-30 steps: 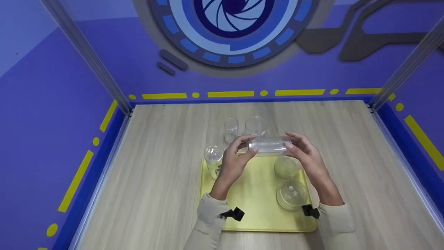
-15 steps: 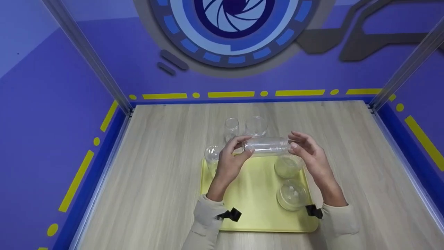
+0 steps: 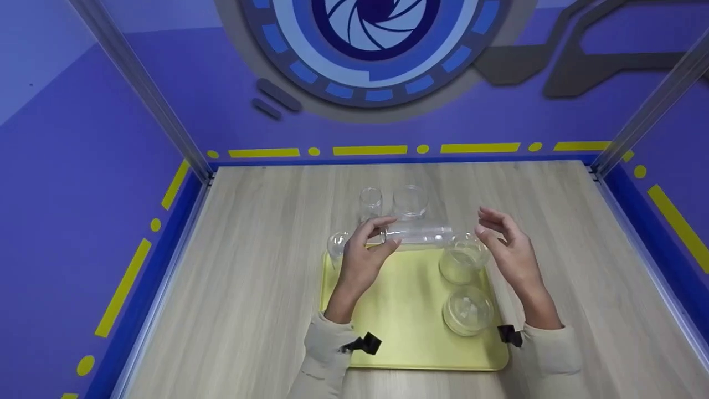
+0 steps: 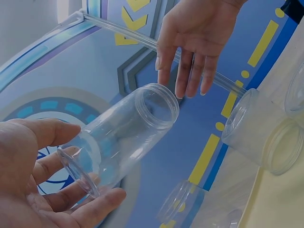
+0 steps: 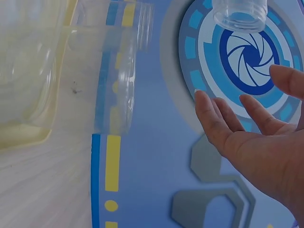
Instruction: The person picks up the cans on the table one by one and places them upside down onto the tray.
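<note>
My left hand (image 3: 361,259) grips a clear, see-through jar (image 3: 418,234) by its base end, fingers and thumb around it. The jar lies sideways in the air above the back of the yellow tray (image 3: 399,321). Its threaded mouth has no lid on it and faces right, as the left wrist view shows. My right hand (image 3: 512,255) is apart from the jar, just beyond the mouth, with loosely bent fingers and nothing in them. In the right wrist view the jar's mouth end (image 5: 240,16) shows at the top, away from my fingers (image 5: 213,118).
Two clear jars stand on the tray's right side, a back one (image 3: 458,270) and a front one (image 3: 468,313). Another clear jar (image 3: 336,244) at the tray's left is partly hidden by my left hand. Behind the tray are a narrow clear jar (image 3: 371,198) and a wider one (image 3: 410,199).
My right hand has let go of the jar's mouth end and drawn away to the right. My left hand has shifted slightly left with the jar.
</note>
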Demonstrator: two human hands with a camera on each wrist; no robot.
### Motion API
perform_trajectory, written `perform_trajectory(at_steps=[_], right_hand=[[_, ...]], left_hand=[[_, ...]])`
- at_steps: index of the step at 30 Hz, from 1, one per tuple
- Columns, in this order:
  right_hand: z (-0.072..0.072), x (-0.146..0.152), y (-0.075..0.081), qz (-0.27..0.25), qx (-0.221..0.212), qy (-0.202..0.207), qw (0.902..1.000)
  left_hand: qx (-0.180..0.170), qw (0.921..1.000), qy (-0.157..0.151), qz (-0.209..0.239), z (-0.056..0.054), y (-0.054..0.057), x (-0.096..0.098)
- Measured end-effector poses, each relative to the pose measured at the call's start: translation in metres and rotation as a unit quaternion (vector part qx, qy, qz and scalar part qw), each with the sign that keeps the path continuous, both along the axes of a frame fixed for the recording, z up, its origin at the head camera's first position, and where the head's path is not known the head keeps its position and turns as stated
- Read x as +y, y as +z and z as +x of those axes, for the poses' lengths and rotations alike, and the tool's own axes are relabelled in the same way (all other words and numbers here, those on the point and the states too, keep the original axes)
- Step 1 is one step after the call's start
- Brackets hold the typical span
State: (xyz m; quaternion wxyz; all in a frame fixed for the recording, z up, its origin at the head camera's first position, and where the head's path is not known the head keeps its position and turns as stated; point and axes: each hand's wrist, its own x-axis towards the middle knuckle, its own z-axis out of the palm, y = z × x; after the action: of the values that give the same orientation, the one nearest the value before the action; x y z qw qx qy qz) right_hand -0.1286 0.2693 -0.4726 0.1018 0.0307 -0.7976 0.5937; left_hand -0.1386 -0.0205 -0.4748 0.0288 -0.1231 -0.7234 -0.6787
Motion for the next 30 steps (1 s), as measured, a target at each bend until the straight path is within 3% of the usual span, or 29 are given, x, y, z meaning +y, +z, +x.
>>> perform_trajectory(at_steps=[14,30], right_hand=[[-0.002,0.016,-0.006,0.049,0.029,-0.036,0.9977],[-0.004,0.035,-0.021,0.137,0.001,-0.070,0.9881]], left_hand=[[0.017,0.9997,0.010,-0.013,0.004,0.005,-0.013],[0.035,0.9985,0.016,-0.040,0.007,0.008,-0.027]])
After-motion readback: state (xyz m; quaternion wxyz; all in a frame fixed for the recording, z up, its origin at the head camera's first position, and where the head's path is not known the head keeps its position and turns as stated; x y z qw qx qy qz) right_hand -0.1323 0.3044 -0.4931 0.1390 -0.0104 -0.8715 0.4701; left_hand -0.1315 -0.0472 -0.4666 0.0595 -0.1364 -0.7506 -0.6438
